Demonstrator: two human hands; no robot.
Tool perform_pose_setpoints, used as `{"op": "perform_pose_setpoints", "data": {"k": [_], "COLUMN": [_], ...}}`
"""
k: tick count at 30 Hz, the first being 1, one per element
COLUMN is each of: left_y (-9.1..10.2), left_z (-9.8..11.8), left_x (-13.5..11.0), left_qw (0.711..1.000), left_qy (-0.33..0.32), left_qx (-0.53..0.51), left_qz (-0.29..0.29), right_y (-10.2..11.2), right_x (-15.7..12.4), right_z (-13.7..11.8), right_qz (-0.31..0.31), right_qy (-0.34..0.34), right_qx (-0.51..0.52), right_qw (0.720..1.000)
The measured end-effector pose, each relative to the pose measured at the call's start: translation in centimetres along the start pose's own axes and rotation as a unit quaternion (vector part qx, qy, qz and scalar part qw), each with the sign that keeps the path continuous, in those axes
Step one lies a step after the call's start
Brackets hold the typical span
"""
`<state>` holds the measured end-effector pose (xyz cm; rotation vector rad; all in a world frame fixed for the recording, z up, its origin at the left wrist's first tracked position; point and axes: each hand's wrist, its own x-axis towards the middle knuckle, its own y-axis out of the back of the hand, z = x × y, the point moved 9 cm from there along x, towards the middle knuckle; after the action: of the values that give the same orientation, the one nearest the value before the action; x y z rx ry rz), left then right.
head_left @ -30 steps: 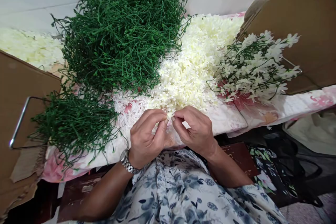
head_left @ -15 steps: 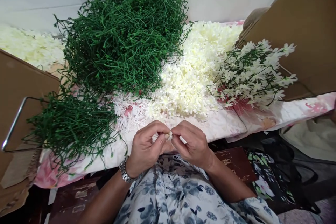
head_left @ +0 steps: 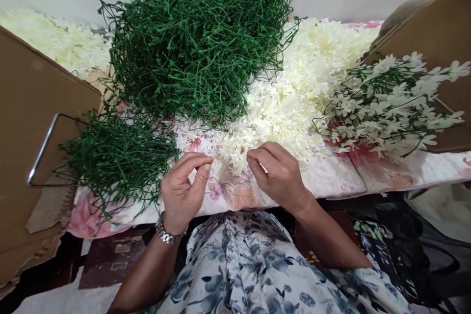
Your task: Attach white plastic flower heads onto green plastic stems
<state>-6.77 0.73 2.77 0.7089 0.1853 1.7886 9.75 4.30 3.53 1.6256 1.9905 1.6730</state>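
Note:
My left hand point(head_left: 186, 189), with a metal watch at its wrist, is raised over the near edge of the cloth, thumb and forefinger pinched together. Whatever lies in that pinch is too small to make out. To its right, my right hand point(head_left: 279, 174) has its fingers drawn together at the near side of a heap of loose white flower heads point(head_left: 290, 103). Its fingertips face the left hand, with a gap between the two; anything in them is hidden. Thin white flower centres point(head_left: 198, 140) lie just beyond the left fingertips.
A large tangle of green plastic stems point(head_left: 195, 44) stands at the back, with a smaller bunch of green stems point(head_left: 121, 157) at left. Finished white flower sprays point(head_left: 393, 103) lie at right. Cardboard point(head_left: 33, 122) and a bent metal rod point(head_left: 40, 154) flank the floral cloth point(head_left: 324, 179).
My hands were together over a small white piece; they have now moved apart, left hand leftward, right hand forward and rightward to the flower heads. The view has shifted too.

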Motion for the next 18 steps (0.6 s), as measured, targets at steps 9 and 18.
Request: {"op": "perform_pose_setpoints", "data": {"k": [9,18], "left_y": [0.7,-2.6], "left_z": [-0.8,-1.5], "left_x": [-0.2,-0.7], "left_qw": [0.994,0.896], "left_qy": [-0.051,-0.123], "left_qx": [0.091,0.405], "left_qz": [0.015,-0.136], "right_y": [-3.5,-0.5], "right_x": [1.3,0.3], "right_z": [-0.2,0.0], "right_qz": [-0.102,-0.045], "right_qy": [0.009,0.009], "right_qx": [-0.095,-0.064], "right_qw": [0.99,0.997]}}
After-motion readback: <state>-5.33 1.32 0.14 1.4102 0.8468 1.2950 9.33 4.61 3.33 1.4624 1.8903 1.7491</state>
